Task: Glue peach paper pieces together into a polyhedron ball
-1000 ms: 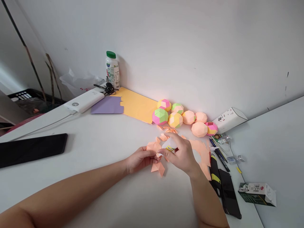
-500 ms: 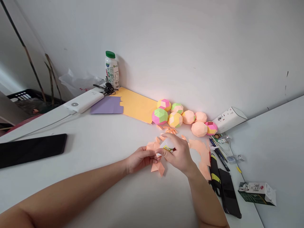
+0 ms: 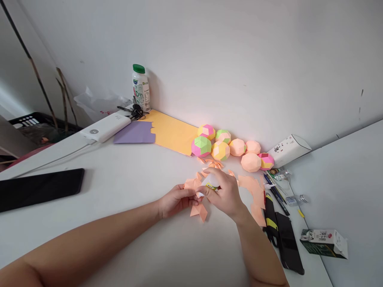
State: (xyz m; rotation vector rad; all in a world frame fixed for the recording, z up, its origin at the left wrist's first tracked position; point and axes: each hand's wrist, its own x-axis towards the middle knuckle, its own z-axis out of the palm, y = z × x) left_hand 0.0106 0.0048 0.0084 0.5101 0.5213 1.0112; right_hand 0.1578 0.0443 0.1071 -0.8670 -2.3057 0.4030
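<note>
My left hand [image 3: 178,200] is closed on a folded peach paper piece [image 3: 198,212], pinching it between thumb and fingers. Points of the paper stick out above and below the fingertips. My right hand [image 3: 226,195] wraps round a small white glue bottle [image 3: 212,181] with a yellow-green label, tilted down to the left. Its tip meets the paper near my left thumb; the exact contact is hidden by the fingers. Just beyond the hands lie small peach paper scraps [image 3: 214,164], and to the right a cut peach sheet [image 3: 255,195].
Several faceted paper balls [image 3: 220,150] line the wall, beside a white box [image 3: 289,150]. Scissors [image 3: 271,217], pens [image 3: 277,193] and a phone [image 3: 289,243] lie right. Yellow card [image 3: 175,131], purple card [image 3: 136,132], a power bank [image 3: 106,126], a bottle [image 3: 141,87] and another phone [image 3: 42,189] are left.
</note>
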